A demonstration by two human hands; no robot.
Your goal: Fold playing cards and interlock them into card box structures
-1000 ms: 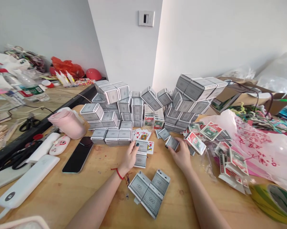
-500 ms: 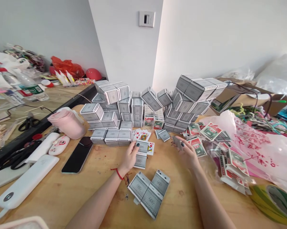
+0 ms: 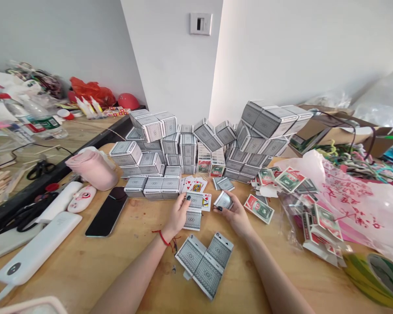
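Note:
Folded playing cards with grey patterned backs (image 3: 194, 201) are pinched in my left hand (image 3: 177, 216), a queen's face showing at their right end. My right hand (image 3: 235, 213) grips another grey-backed playing card (image 3: 223, 200), a short gap to the right of the left hand's cards. Under my left hand lies a grey-backed card (image 3: 192, 220). Nearer me rests an L-shaped piece made of folded cards (image 3: 204, 265). Face-up cards (image 3: 194, 185) and a few small folded ones (image 3: 223, 183) lie just beyond my hands.
Stacked card blocks (image 3: 162, 181) rise at the back left, with a taller stack (image 3: 265, 126) at the back right. A phone (image 3: 106, 212) and power bank (image 3: 38, 248) lie left. Card boxes (image 3: 260, 208), a plastic bag (image 3: 343, 196) and tape (image 3: 376, 279) sit right.
My right hand has moved left with its card, toward my left hand. A green-and-red card box on the right has shifted and turned. My left hand has stayed in place.

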